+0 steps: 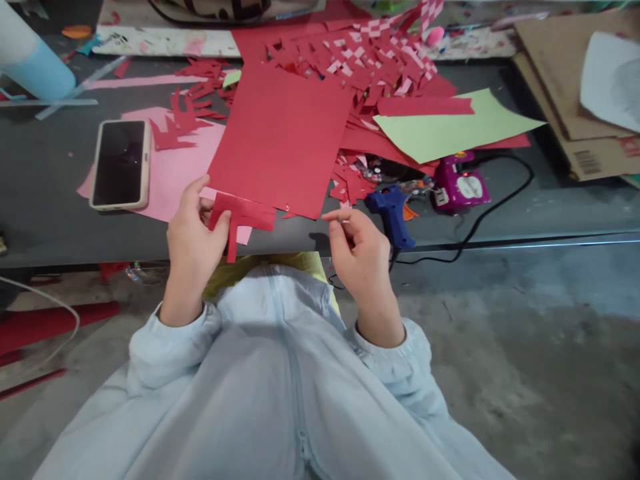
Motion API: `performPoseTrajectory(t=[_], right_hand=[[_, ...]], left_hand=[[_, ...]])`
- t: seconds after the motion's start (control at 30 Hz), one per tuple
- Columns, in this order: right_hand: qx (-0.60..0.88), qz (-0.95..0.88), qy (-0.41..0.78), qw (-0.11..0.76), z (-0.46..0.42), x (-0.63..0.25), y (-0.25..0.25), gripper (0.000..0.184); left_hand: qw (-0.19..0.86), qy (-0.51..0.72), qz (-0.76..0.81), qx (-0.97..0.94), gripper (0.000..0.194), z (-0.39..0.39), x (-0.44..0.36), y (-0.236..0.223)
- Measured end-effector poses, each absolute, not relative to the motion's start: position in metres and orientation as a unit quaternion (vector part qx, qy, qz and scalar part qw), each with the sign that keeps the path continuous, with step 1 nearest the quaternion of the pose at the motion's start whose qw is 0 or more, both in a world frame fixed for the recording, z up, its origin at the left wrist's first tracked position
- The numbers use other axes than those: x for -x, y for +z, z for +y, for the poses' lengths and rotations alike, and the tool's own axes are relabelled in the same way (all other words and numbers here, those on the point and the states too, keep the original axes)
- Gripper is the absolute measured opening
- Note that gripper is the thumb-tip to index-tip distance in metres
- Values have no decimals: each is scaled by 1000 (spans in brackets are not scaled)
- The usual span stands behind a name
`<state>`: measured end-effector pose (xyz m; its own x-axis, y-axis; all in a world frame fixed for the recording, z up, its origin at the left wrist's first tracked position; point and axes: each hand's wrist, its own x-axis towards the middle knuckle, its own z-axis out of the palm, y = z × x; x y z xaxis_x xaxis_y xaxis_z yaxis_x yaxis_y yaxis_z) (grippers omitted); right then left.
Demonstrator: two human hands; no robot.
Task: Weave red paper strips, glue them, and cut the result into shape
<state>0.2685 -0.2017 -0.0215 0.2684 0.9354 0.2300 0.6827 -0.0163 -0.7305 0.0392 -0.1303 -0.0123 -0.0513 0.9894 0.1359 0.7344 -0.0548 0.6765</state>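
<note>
My left hand [193, 233] pinches a cut piece of red paper [245, 212] between thumb and fingers; narrow strips stick out of it to the right and downward. This piece lies at the lower left edge of a large red paper sheet [283, 137]. A bit of pink paper [244, 235] shows beneath the strips. Near the sheet's lower right corner is my right hand [361, 250], its index finger stretched toward that corner and the other fingers curled. I see nothing held in it. Whether its fingertip touches the sheet I cannot tell.
A phone [121, 165] lies on pink paper [187, 163] at left. To the right are a blue glue gun [393, 217], a purple power adapter [461, 187] with a black cord, and green paper [460, 127]. Red scraps and woven paper [375, 53] cover the back; cardboard [560, 80] lies far right.
</note>
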Motion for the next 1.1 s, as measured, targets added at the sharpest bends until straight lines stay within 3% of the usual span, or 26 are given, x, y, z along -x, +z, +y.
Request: performPoseTrajectory(t=[0.2,0.37,0.6,0.73,0.87,1.1], right_hand=[[647,-630,202,380,-191,-253,-20,26],[626,-640,224,385,-184,-245,-17,27],[555,-688,214,416,-184,-239,-9,22],[497,-730,268,386,-185,-227,-4,26],[517,-704,331,356,-188,-226,-8,16],[581,-546,394,456,-194,-246,-17,9]], left_hand=[[364,396,591,-600,49,-134,-29,-8],[425,411,563,-577,37,-141,-23,-3],[441,357,582,-582,27,-160,-18,21],[426,306,566,-636,22,-169,-18,29],[407,294,569,-651,22,-171,-17,29],[367,325,606,-627,18,-166,-2,30]])
